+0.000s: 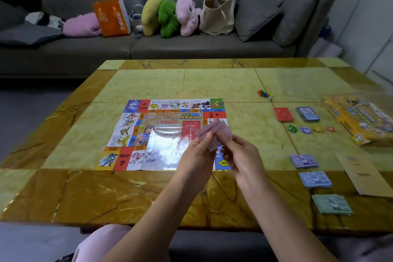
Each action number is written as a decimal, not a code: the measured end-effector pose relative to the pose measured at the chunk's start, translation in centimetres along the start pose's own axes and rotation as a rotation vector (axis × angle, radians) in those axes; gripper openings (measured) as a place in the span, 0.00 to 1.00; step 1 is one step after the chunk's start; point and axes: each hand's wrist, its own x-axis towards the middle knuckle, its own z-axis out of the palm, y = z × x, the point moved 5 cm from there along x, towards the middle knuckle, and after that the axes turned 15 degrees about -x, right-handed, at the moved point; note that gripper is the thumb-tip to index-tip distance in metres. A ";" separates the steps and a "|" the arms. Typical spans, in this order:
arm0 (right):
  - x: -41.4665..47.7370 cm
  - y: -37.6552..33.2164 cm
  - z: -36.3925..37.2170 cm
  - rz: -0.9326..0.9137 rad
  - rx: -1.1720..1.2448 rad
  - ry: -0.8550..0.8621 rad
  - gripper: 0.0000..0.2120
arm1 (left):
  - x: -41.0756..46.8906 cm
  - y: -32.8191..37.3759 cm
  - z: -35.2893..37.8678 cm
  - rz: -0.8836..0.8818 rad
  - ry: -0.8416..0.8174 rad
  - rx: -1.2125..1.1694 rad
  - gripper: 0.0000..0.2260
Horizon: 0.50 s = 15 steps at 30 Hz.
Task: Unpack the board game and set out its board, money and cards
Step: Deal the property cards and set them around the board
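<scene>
The colourful paper game board (148, 134) lies flat on the yellow marble table (63, 193). Above its near right corner, my left hand (198, 151) and my right hand (240, 155) together hold a pink stack of play money (213, 132). To the right lie three money stacks: purple (304, 161), blue (315, 179) and green (331, 203). Further back lie a red card deck (283, 114) and a dark blue card deck (308, 114). Several small coloured tokens (310, 129) sit in a row, with pawns and a die (264, 94) behind.
The yellow game box (361, 121) lies at the table's right edge, with a tan paper sheet (363, 173) in front of it. A grey sofa (191, 47) behind the table carries plush toys, bags and cushions. My knee in pink cloth (102, 242) shows below the table.
</scene>
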 end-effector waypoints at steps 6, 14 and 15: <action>2.4 -2.3 -1.8 -0.090 -0.393 -0.181 0.02 | 1.8 2.0 -1.0 -0.215 -0.043 0.326 0.15; 4.9 -3.0 -2.5 0.001 -0.450 -0.317 0.12 | 3.8 1.6 -1.8 -0.261 -0.047 0.403 0.10; 5.1 -3.0 -2.4 -0.001 -0.451 -0.323 0.12 | 4.0 1.4 -2.1 -0.260 -0.051 0.395 0.10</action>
